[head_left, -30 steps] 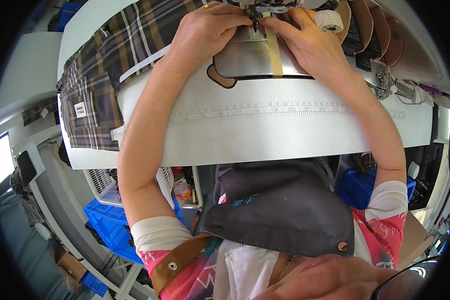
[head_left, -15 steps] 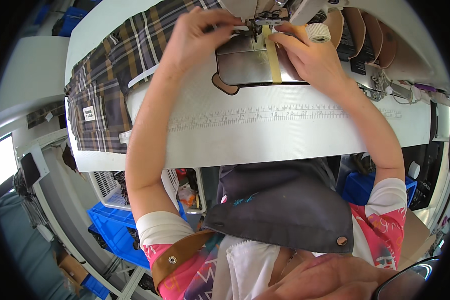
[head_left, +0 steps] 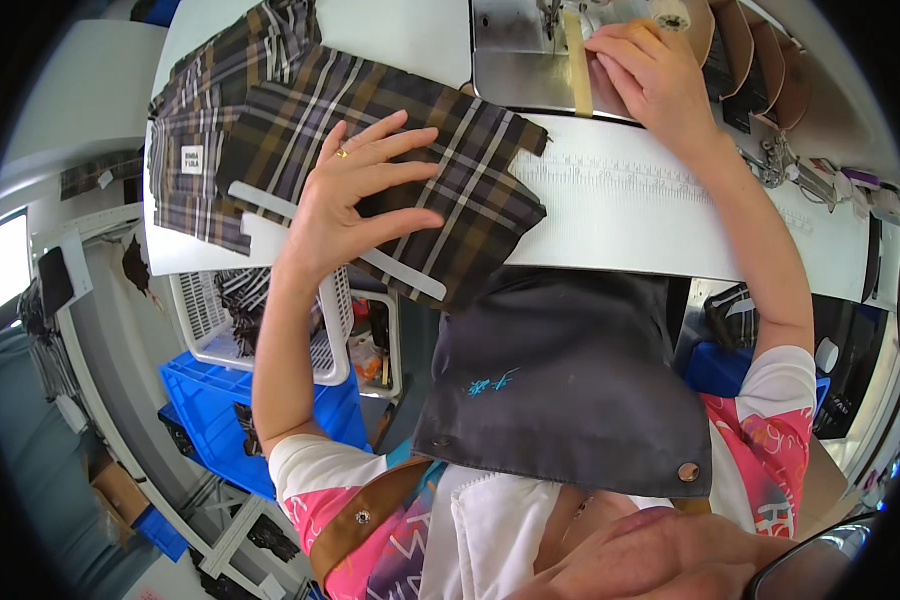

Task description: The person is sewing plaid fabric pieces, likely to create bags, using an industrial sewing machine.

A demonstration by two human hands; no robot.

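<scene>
My left hand [head_left: 355, 190] lies spread over a plaid fabric piece [head_left: 475, 200] in brown, black and white, fingers apart. A pale strip [head_left: 405, 272] runs along the piece's near edge, which hangs partly over the table front. My right hand [head_left: 655, 85] is by the sewing machine's metal plate [head_left: 515, 70], just right of a yellow tape strip [head_left: 577, 65]. Its thumb and fingertips are pinched together; what they hold, if anything, is too small to make out. The machine's needle area [head_left: 550, 15] is cut by the upper edge.
More plaid fabric with a white label [head_left: 192, 160] lies at the table's left. A ruler scale [head_left: 660, 178] is fixed along the white table. Below left stand a white basket [head_left: 340, 335] and a blue crate [head_left: 195, 385]. Leather-coloured dividers [head_left: 760, 60] stand at right.
My left hand has left the needle area and come down left onto the plaid piece, which now lies further right and nearer me. My right hand stays by the plate, fingertips pinched. The view has shifted.
</scene>
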